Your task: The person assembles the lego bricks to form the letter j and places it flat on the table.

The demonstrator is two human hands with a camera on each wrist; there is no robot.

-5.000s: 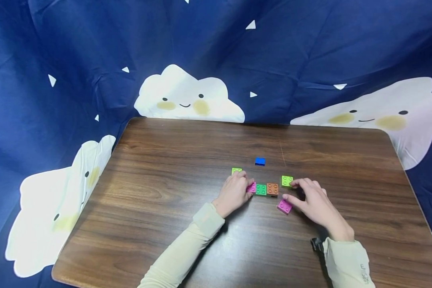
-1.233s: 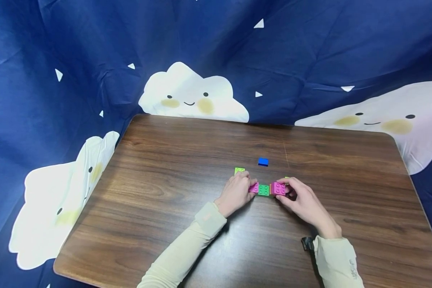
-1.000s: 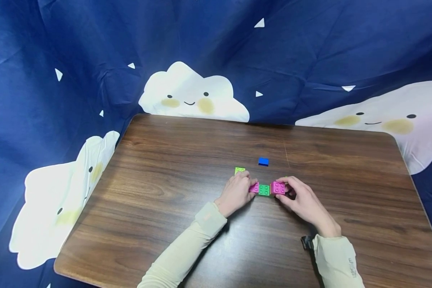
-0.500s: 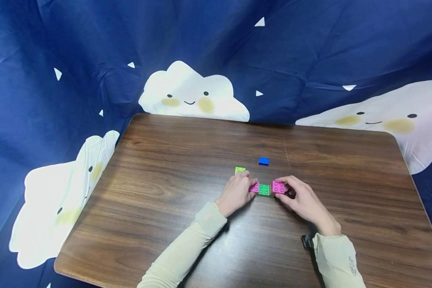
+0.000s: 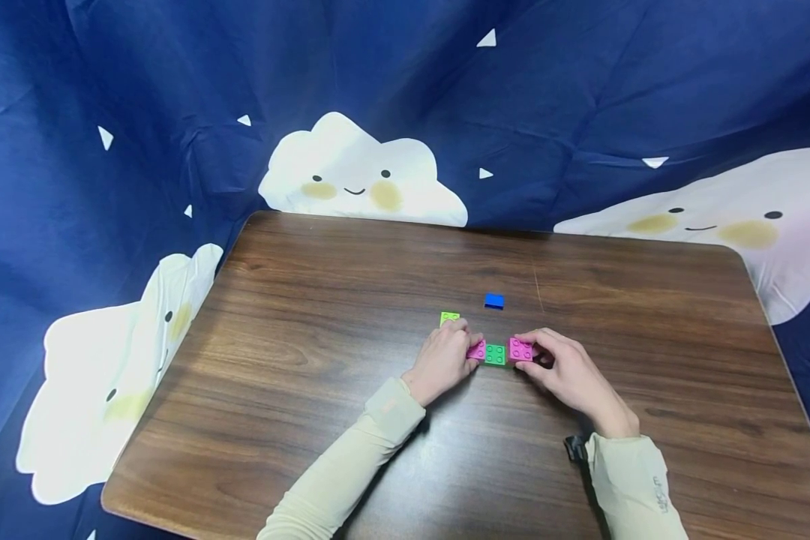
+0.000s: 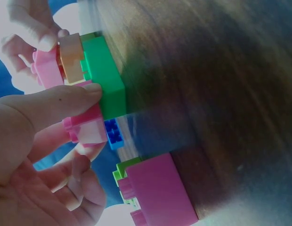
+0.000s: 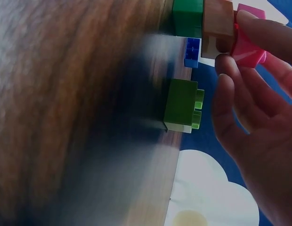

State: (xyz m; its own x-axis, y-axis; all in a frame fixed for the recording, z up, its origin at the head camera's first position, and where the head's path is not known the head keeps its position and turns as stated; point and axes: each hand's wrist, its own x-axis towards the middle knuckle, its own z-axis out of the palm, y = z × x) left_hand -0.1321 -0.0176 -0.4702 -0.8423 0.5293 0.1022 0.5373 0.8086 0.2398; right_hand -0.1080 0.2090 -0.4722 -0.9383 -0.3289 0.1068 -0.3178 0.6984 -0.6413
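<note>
My left hand grips a pink toy building brick stacked on one end of a green brick. In the right wrist view, a brown-orange brick sits on the green brick's other end. My right hand pinches a second pink brick between thumb and fingers, over the brown-orange one. That pink brick looks slightly tilted in the left wrist view; whether its studs are locked I cannot tell. From the head view, the brown-orange brick is hidden beneath it.
A blue brick lies behind the row. Beyond my left hand is a lime brick. Near that hand stands a magenta brick, seen only in the left wrist view. Another lime brick stands by my right hand. All are on the wooden table.
My right hand has picked up the loose pink brick and brought it left onto the brown-orange one. Over the last second it shifts only slightly. My left hand keeps its hold.
</note>
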